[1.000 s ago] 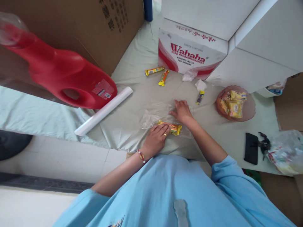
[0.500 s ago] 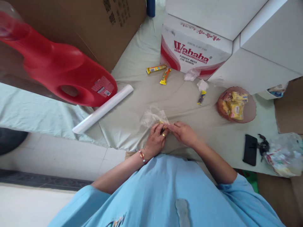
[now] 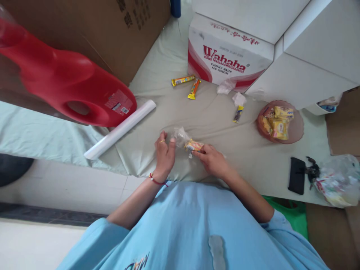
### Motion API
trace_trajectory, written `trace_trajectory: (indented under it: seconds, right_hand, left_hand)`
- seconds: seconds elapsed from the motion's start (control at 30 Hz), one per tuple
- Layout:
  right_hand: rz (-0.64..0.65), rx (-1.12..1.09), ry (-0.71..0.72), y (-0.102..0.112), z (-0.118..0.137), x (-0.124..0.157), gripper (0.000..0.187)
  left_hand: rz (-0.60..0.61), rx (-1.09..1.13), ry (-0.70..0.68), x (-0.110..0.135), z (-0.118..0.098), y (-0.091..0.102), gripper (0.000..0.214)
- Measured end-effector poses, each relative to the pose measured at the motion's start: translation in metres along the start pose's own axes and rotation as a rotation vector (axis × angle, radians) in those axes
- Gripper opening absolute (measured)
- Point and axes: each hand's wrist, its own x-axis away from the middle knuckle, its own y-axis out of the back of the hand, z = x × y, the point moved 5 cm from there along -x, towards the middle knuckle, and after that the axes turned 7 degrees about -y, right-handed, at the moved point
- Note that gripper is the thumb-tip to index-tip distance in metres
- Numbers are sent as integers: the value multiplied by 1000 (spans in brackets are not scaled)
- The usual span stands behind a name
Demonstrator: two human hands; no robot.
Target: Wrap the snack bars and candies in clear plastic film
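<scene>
My right hand (image 3: 213,161) pinches one end of a yellow and orange snack packet (image 3: 193,145) between thumb and fingers, just above the cloth. Crinkled clear plastic film (image 3: 180,135) sits against the packet's left end. To the left of that film is my left hand (image 3: 165,153), fingers stretched up and the thumb apart, holding nothing that I can see. Whether its thumb touches the film I cannot tell. Farther back lie two yellow snack bars (image 3: 182,80), and a small dark and yellow bar (image 3: 237,114) rests by crumpled white film (image 3: 239,99).
A red jug (image 3: 75,86) and a white roll (image 3: 120,129) lie on the left. The Wahaba-style white carton (image 3: 227,56) stands behind. On the right are a pink bowl (image 3: 296,125) of snack packets, a black phone (image 3: 297,175), keys (image 3: 312,171) and a plastic bag (image 3: 339,183).
My left hand has come off the packet and moved left, its fingers now apart. My right hand keeps hold of the packet, which shows more fully now.
</scene>
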Motion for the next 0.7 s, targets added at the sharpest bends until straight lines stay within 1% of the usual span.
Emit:
trace_trajectory:
  seconds: [0.1,0.13,0.17,0.2,0.27,0.3,0.33,0.37,0.43,0.47,0.5,0.57,0.63,0.67,0.7]
  right_hand:
    - [10,-104,55,7,0,-1,41]
    - [12,-144,73,9,0,0,42]
    - [11,-179,84,11,-1,0,43]
    - [6,-206,90,12,-2,0,43]
    - [-8,-239,97,11,-3,0,42]
    - [-16,-252,101,10,-4,1,42]
    - [-25,-268,107,9,-4,0,42]
    - [-34,-285,114,9,-4,0,42]
    - [-48,-314,117,8,-3,-1,41]
    - [-53,-322,113,9,-3,-1,38]
    - [-55,-329,109,10,-3,-1,35]
    - [-57,-369,129,15,-4,2,28]
    - [-68,-472,172,22,-8,8,26]
    - [-82,-537,174,25,-14,12,26]
    - [-111,-597,141,28,-22,17,26]
  left_hand:
    - [112,-56,28,-9,-8,-8,86]
    - [144,-49,53,-12,-11,-10,90]
    - [178,-15,87,-15,-13,-13,87]
    - [210,42,125,-17,-15,-15,78]
    - [234,158,166,-18,-21,-19,50]
    - [221,190,145,-18,-25,-19,35]
    - [192,197,91,-17,-31,-18,25]
    - [157,184,6,-15,-39,-17,19]
    - [127,136,-211,-7,-56,-18,17]
    - [144,117,-313,-1,-64,-21,19]
    - [177,99,-402,6,-70,-25,22]
    - [283,36,-543,19,-78,-34,30]
    - [389,-75,-646,30,-80,-40,36]
    - [428,-142,-687,34,-80,-41,41]
    - [460,-209,-720,38,-79,-42,47]
